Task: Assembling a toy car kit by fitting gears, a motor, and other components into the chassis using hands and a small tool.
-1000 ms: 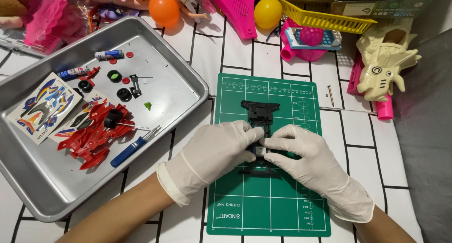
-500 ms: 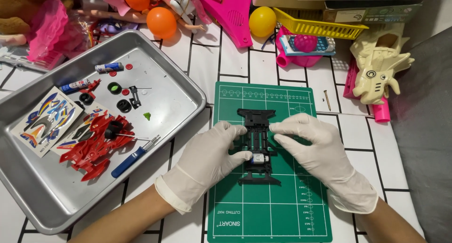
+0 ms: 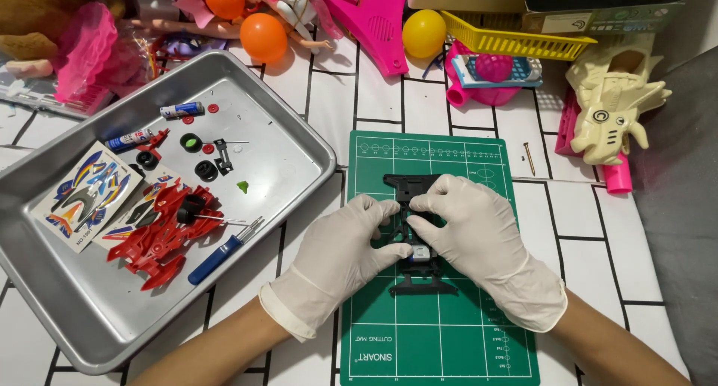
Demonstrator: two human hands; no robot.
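A toy car chassis [image 3: 416, 229] lies on the cutting mat [image 3: 449, 334], right of the tray [image 3: 299, 143].

gloves: white, on the left hand [image 3: 340, 262] and the right hand [image 3: 479, 244]
chassis [image 3: 419, 270]: black, with a small blue and silver part, between the fingers [image 3: 385, 210]
cutting mat [image 3: 441, 334]: dark green with a pale grid of lines and white lettering, under the fingers
bench [image 3: 568, 229]: white tiles with black joint lines
tray [image 3: 292, 161]: silver grey, left of the fingers
car body [image 3: 161, 236]: red
screwdriver [image 3: 221, 253]: blue handle
sticker sheet [image 3: 78, 195]: white with blue, red and yellow flame shapes
balls: orange [image 3: 263, 36], yellow [image 3: 424, 33], beyond the fingers
basket [image 3: 516, 42]: yellow
toy gun [image 3: 613, 109]: cream
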